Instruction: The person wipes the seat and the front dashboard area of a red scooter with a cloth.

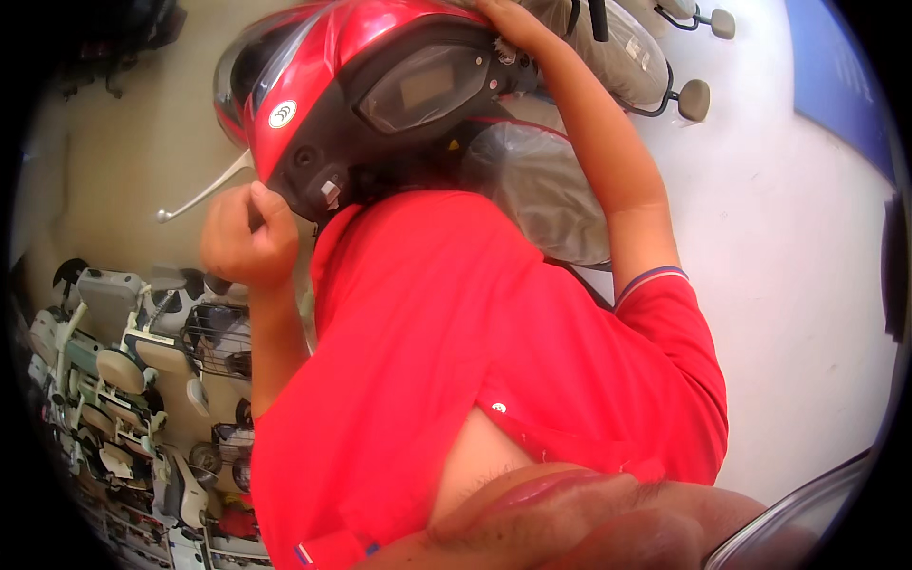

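A red and black electric scooter [356,35] stands before me, its dark instrument display [427,89] under clear film. My left hand [249,235] is curled at the left handlebar end, behind a silver brake lever [206,187]; the grip is almost wholly hidden by the fingers. Between that hand and the display sits a switch panel [331,192] with a light-coloured button. My right hand [509,21] rests at the far right of the handlebar cover, and the top edge cuts off its fingers. The plastic-covered seat [541,192] lies beneath my right forearm.
Another scooter's plastic-wrapped seat [620,57], with a padded backrest [693,100], stands at upper right. Several light-coloured two-wheelers [114,370] crowd the lower left, some with a wire basket [217,340]. A dark vehicle [121,43] is at upper left. A blue panel [841,78] lies at right.
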`<state>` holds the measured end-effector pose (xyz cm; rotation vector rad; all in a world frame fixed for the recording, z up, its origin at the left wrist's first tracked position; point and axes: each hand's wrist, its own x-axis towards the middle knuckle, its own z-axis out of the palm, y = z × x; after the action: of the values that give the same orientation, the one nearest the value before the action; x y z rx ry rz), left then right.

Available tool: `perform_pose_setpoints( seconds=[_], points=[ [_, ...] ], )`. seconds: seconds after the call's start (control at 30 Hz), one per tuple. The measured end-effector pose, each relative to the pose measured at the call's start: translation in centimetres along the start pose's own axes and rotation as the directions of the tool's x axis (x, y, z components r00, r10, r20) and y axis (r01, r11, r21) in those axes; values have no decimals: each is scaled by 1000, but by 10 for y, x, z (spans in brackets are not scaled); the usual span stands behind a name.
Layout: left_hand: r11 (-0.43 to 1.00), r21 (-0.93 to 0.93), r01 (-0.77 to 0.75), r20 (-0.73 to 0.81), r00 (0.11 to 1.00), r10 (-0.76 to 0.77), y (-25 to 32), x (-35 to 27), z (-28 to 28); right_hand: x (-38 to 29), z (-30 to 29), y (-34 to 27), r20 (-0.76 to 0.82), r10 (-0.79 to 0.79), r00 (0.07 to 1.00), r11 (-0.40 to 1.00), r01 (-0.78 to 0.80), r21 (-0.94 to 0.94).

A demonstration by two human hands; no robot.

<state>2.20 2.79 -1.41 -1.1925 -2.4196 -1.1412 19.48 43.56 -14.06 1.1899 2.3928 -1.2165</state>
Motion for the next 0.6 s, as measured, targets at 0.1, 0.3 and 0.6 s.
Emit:
perform_pose_setpoints(
  seconds=[0.1,0.3,0.6],
  points=[
    [999,33,-20,-5,1000,20,-3,-4,-3,3,-2,20,-150,29,988,984,-54,-170],
    [999,-3,-45,-13,999,45,-2,0,2,-10,-6,54,-264,71,962,909,-172,-381],
    [995,48,-89,1,996,89,1,3,-1,-50,53,-154,-576,-406,710,902,413,-126]
  ],
)
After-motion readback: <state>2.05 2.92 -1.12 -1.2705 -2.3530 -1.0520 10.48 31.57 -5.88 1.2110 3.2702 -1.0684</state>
